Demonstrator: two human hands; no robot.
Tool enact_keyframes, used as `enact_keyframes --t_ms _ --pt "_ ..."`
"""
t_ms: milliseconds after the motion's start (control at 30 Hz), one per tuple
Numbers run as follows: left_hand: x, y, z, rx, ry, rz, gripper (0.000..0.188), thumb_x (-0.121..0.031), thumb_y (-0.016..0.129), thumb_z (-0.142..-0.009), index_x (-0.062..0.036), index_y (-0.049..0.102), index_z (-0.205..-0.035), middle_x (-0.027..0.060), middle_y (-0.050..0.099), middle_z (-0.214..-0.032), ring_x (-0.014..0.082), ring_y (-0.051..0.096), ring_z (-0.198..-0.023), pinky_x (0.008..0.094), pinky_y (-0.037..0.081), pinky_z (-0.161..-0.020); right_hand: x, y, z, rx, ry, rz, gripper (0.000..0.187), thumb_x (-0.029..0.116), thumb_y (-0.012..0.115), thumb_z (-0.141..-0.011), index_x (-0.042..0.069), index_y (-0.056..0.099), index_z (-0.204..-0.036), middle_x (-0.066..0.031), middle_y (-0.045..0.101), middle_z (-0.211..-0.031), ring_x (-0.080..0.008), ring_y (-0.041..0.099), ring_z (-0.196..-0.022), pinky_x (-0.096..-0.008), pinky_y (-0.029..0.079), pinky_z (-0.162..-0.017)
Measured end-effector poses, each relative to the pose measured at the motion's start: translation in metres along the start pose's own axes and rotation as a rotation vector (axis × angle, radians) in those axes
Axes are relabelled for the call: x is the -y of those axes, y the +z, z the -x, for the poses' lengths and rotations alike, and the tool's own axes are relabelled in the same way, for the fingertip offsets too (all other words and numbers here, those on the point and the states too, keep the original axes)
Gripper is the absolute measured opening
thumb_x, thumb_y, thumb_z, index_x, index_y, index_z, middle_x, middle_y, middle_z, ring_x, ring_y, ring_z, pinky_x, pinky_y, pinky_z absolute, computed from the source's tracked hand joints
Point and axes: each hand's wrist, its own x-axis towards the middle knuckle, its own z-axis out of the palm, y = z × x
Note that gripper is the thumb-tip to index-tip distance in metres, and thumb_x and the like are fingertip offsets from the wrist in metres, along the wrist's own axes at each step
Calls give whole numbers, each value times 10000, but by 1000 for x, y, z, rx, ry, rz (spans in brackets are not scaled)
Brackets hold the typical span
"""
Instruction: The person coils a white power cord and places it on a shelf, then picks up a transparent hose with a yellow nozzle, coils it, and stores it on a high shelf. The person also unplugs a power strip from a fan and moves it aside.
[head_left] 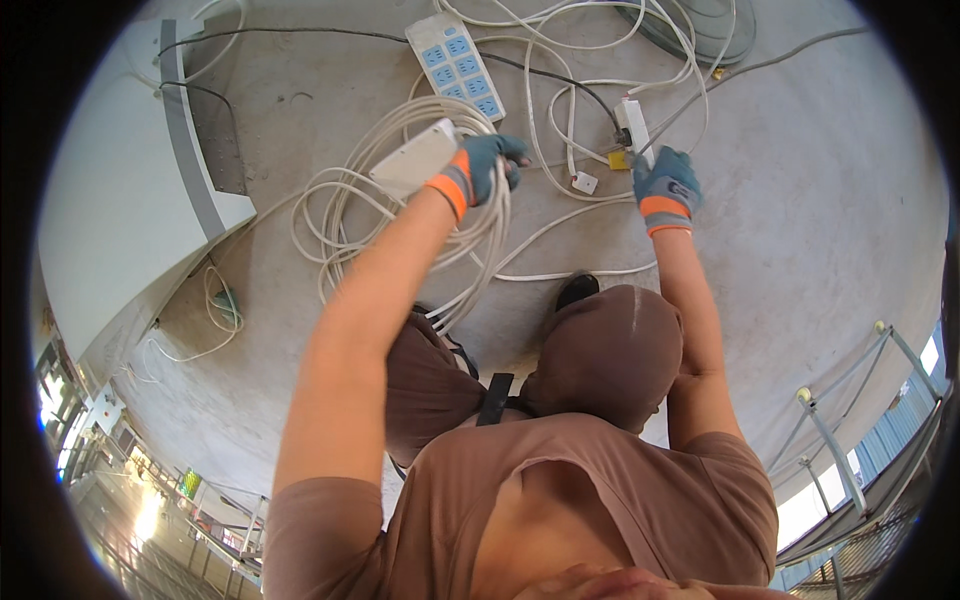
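Observation:
My left hand [490, 168], in a teal and grey glove with an orange cuff, is closed around a loosely wound coil of white cable [497, 235]. The loops hang down towards my knees and spread out to the left. Beside that wrist, among the loops, is a white box-shaped piece [408, 160]. My right hand [667, 187], gloved alike, grips the near end of a slim white power strip [633, 122]. A black plug [622, 137] sits at the strip's side. My fingertips there are partly hidden by the glove.
A wide power strip with blue sockets [460, 68] lies ahead on the concrete floor. Loose white cable [570, 85], a small white connector [585, 182] and a yellow tag [619, 160] lie nearby. A large pale curved panel [130, 210] stands left; metal railing [835, 450] is at right.

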Motion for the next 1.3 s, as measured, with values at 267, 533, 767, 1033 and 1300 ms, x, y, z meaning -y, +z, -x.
enact_keyframes --t_ms 267,533,767,1033,1300 --pt "-87 -51 32 -87 201 92 95 -84 630 -879 2 595 -859 14 455 -535 135 490 -473 260 437 -460 66 69 -34 139 -211 -241 285 327 573 -902 81 701 -969 -184 714 -1011 -392 685 -944 -485 543 -777" --pt "-84 -107 -11 -369 288 64 131 -108 646 -863 -37 568 -785 48 460 -554 200 452 -460 342 437 -465 79 109 -86 468 -203 83 332 339 576 -876 59 734 -957 -205 718 -999 -382 694 -956 -471 546 -803" --pt "-61 -100 -32 -557 357 87 69 -60 632 -854 -56 576 -814 66 488 -622 199 448 -472 359 426 -445 97 72 -82 -137 -139 -270 267 261 636 -838 9 688 -909 -228 706 -902 -411 687 -846 -450 541 -719" --pt "-51 -99 -47 -494 290 80 83 -28 622 -872 -35 575 -803 79 536 -669 154 448 -468 330 403 -430 88 59 -116 599 -9 -1386 264 256 667 -853 -7 656 -876 -106 636 -709 -218 639 -656 -387 516 -614" --pt "-48 -105 -50 -390 325 90 79 -30 614 -877 -35 557 -823 84 557 -688 149 453 -464 320 403 -419 121 62 -89 -123 -220 -92 214 228 676 -860 62 666 -994 -221 685 -986 -364 676 -900 -445 534 -768"
